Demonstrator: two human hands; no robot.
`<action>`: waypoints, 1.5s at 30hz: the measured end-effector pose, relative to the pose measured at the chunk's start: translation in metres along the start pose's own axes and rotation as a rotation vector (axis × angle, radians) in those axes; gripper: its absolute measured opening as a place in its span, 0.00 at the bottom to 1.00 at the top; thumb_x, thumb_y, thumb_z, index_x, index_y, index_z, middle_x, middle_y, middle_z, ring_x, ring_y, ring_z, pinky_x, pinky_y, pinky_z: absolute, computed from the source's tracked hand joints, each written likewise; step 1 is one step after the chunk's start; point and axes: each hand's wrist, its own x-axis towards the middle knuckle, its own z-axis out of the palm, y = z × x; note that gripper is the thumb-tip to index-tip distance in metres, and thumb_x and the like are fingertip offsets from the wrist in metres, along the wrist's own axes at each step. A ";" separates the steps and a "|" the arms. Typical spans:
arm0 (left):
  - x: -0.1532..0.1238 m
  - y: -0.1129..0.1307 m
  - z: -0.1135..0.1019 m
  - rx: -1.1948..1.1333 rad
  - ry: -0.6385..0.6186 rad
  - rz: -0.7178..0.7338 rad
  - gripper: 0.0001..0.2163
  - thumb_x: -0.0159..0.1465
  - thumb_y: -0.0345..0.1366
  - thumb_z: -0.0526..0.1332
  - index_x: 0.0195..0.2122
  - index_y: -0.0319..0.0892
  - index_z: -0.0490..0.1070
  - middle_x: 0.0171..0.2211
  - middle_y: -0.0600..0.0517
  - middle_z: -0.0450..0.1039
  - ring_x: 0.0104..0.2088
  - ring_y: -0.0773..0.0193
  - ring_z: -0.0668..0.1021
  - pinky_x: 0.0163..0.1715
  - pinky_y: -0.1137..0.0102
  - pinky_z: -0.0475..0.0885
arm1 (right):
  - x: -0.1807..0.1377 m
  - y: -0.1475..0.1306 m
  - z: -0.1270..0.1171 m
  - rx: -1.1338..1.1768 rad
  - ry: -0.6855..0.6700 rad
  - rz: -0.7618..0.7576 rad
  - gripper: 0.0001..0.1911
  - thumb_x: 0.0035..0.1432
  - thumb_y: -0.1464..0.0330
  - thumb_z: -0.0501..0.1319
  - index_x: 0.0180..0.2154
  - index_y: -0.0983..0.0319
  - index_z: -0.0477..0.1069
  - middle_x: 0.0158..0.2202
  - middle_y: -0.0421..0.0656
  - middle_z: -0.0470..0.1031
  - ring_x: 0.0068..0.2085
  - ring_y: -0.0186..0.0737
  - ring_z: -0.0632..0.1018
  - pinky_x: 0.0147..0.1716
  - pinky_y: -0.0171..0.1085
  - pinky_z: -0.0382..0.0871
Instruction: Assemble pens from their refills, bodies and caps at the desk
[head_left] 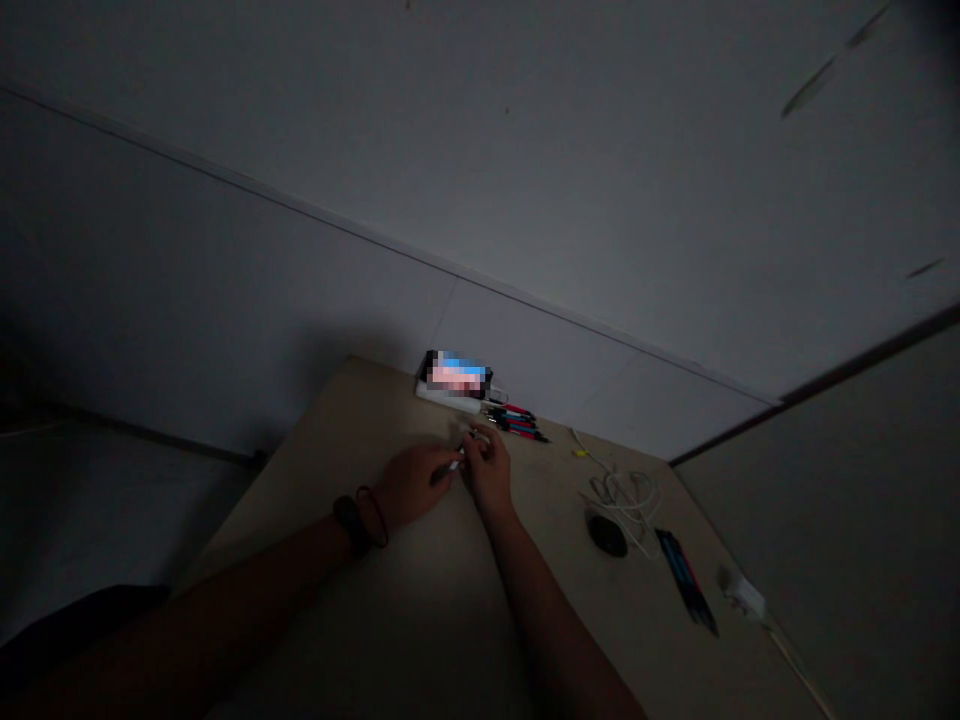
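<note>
My left hand (pixel 412 485), with a dark watch and a thin red band at the wrist, is closed on one end of a slim pen (pixel 455 464). The pen looks dark with a pale section, and fingers cover much of it. My right hand (pixel 491 472) pinches its other end, so both hands meet just above the table. Right behind them lies a bunch of red, blue and black pens (pixel 517 422). A phone (pixel 457 373) with a lit, blurred screen leans by the wall on a white block (pixel 448 399).
On the right of the table (pixel 360 610) are a coiled white cable (pixel 630 500), a black computer mouse (pixel 607 536) and another row of pens (pixel 686 580). A white plug (pixel 745 596) with a cord sits at the right edge. The wall (pixel 525 330) borders the back; the room is dim.
</note>
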 end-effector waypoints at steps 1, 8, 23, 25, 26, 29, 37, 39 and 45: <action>0.000 0.000 0.000 -0.002 -0.002 0.002 0.15 0.66 0.33 0.59 0.53 0.46 0.76 0.48 0.47 0.80 0.47 0.56 0.80 0.50 0.63 0.74 | 0.000 0.000 0.000 -0.001 0.000 -0.002 0.23 0.54 0.54 0.68 0.46 0.60 0.71 0.20 0.33 0.72 0.20 0.33 0.70 0.21 0.33 0.63; 0.001 -0.001 -0.001 0.008 -0.020 -0.007 0.14 0.66 0.34 0.59 0.52 0.46 0.77 0.46 0.47 0.80 0.45 0.56 0.80 0.48 0.63 0.74 | -0.002 -0.006 0.002 0.008 0.005 0.012 0.24 0.53 0.53 0.68 0.46 0.61 0.71 0.20 0.33 0.71 0.19 0.33 0.70 0.20 0.32 0.62; 0.002 -0.001 -0.001 -0.030 -0.011 -0.036 0.14 0.66 0.35 0.60 0.52 0.46 0.77 0.47 0.47 0.80 0.46 0.56 0.80 0.49 0.63 0.74 | 0.000 0.000 -0.001 -0.018 -0.003 -0.006 0.25 0.53 0.52 0.69 0.46 0.61 0.71 0.20 0.33 0.72 0.20 0.33 0.71 0.21 0.33 0.63; 0.002 0.000 -0.002 -0.029 -0.014 -0.041 0.15 0.66 0.35 0.60 0.52 0.46 0.77 0.47 0.47 0.80 0.46 0.56 0.80 0.49 0.63 0.74 | 0.000 -0.001 -0.001 -0.031 -0.008 -0.011 0.25 0.53 0.52 0.69 0.46 0.61 0.72 0.19 0.33 0.71 0.20 0.33 0.70 0.21 0.33 0.63; 0.001 0.000 -0.002 -0.028 -0.015 -0.044 0.15 0.66 0.35 0.60 0.52 0.46 0.77 0.46 0.47 0.81 0.45 0.56 0.80 0.49 0.63 0.74 | 0.000 -0.001 0.000 -0.030 -0.013 -0.011 0.25 0.53 0.52 0.69 0.46 0.61 0.72 0.20 0.33 0.71 0.20 0.33 0.70 0.21 0.33 0.63; 0.001 0.002 -0.003 -0.038 -0.017 -0.045 0.15 0.66 0.35 0.59 0.53 0.45 0.77 0.45 0.46 0.81 0.45 0.56 0.81 0.48 0.63 0.74 | -0.001 -0.003 0.000 -0.013 -0.020 -0.005 0.25 0.53 0.52 0.68 0.46 0.61 0.72 0.21 0.34 0.72 0.20 0.33 0.70 0.21 0.33 0.63; 0.005 -0.004 -0.003 -0.189 -0.031 -0.084 0.14 0.66 0.36 0.60 0.51 0.45 0.78 0.44 0.48 0.82 0.43 0.57 0.82 0.44 0.66 0.75 | -0.004 -0.006 0.000 0.146 0.175 -0.004 0.26 0.55 0.53 0.67 0.49 0.56 0.63 0.22 0.31 0.70 0.19 0.32 0.69 0.20 0.31 0.63; 0.005 -0.007 -0.001 -0.207 -0.027 -0.119 0.14 0.66 0.39 0.60 0.50 0.44 0.79 0.44 0.48 0.83 0.43 0.57 0.82 0.44 0.66 0.75 | -0.004 -0.007 0.000 0.168 0.204 0.002 0.26 0.55 0.53 0.67 0.49 0.56 0.61 0.24 0.31 0.71 0.19 0.32 0.69 0.20 0.31 0.64; 0.004 -0.010 0.002 -0.233 -0.001 -0.167 0.18 0.63 0.40 0.63 0.54 0.43 0.76 0.39 0.48 0.83 0.40 0.57 0.83 0.41 0.66 0.75 | -0.005 -0.007 0.000 0.189 0.238 0.002 0.24 0.57 0.53 0.66 0.48 0.53 0.58 0.24 0.30 0.71 0.19 0.31 0.70 0.19 0.30 0.64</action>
